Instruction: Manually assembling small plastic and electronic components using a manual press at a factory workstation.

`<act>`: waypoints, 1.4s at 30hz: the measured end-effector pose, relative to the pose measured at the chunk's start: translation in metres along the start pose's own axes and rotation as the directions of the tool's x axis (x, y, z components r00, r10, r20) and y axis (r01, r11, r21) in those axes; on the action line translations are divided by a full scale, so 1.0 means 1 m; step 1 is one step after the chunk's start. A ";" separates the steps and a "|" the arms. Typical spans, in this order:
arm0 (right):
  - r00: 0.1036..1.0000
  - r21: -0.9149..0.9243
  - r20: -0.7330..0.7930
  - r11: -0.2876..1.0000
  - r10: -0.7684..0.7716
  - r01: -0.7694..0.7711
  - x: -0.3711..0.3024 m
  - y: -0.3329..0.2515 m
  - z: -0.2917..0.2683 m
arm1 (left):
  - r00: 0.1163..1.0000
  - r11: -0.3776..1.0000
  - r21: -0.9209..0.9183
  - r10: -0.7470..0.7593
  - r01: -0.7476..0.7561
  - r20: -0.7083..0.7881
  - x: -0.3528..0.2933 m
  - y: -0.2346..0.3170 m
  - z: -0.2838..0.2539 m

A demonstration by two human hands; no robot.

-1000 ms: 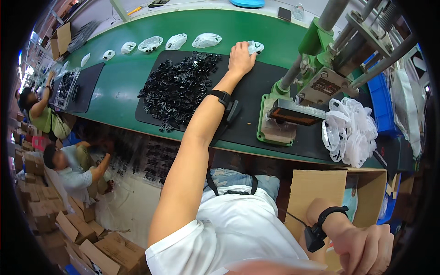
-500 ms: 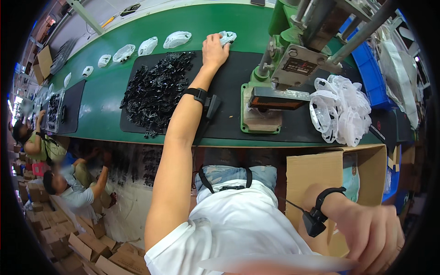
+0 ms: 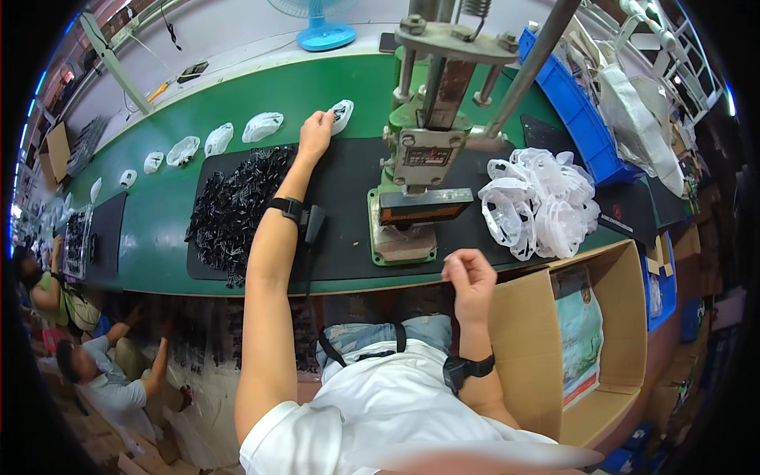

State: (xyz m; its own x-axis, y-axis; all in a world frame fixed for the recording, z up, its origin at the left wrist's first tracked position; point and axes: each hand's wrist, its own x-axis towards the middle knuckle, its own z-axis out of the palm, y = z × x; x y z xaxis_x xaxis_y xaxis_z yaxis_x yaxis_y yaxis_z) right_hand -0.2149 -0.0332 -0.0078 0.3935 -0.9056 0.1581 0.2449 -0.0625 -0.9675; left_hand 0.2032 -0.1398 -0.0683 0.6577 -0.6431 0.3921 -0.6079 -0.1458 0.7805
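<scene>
At the far side of the bench my left hand [image 3: 317, 131] has its fingers closed at the near edge of a white translucent plastic bag [image 3: 342, 117] with something black inside. Below that wrist lies a heap of small black parts [image 3: 237, 210], partly hidden by my forearm. My right hand [image 3: 472, 279] is curled in front of the bench's edge, thumb against the fingers, with nothing visible in it. Close beyond it stands a green hand press [image 3: 419, 158]. A pile of white translucent plastic bags [image 3: 542, 204] lies to the press's right.
Several filled white bags [image 3: 263, 127] form a row along the green bench [image 3: 158, 214]. An open cardboard box [image 3: 546, 348] stands at the near right, and a blue bin [image 3: 574, 111] at the back right. A blue fan [image 3: 325, 36] stands behind. Two people [image 3: 111, 380] work at left.
My right hand has come up from the lower right to the bench's edge. My left hand stays by the far bag. The view has shifted, bringing the fan into sight.
</scene>
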 end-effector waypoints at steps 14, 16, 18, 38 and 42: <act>1.000 -0.249 -0.004 0.969 0.001 -0.002 0.025 0.041 -0.019 | 0.964 0.915 0.381 -0.031 0.134 -0.266 0.054 -0.043 -0.013; 0.998 -0.191 -0.043 0.980 0.046 -0.054 0.027 0.044 -0.027 | 0.967 0.899 0.398 -0.091 0.183 -0.238 0.043 -0.002 0.005; 0.998 -0.146 0.008 0.988 0.055 -0.053 0.023 0.033 -0.022 | 0.976 0.838 0.545 0.088 0.037 -0.201 0.034 -0.005 -0.016; 0.924 -0.811 -0.104 0.569 -0.368 0.135 0.027 -0.098 -0.028 | 0.993 0.998 -0.040 0.052 -0.048 0.105 -0.107 0.065 -0.058; 0.957 -0.852 -0.157 0.524 -0.244 -0.006 0.041 -0.037 -0.065 | 0.982 0.901 -0.434 0.080 0.002 0.171 -0.175 0.110 -0.081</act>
State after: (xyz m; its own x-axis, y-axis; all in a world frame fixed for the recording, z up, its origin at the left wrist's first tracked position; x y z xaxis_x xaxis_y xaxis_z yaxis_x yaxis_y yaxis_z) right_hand -0.2660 -0.0951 0.0217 0.1776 -0.9173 0.3563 -0.6288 -0.3843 -0.6760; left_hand 0.0576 0.0173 -0.0118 0.5211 -0.7720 0.3639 -0.3533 0.1930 0.9154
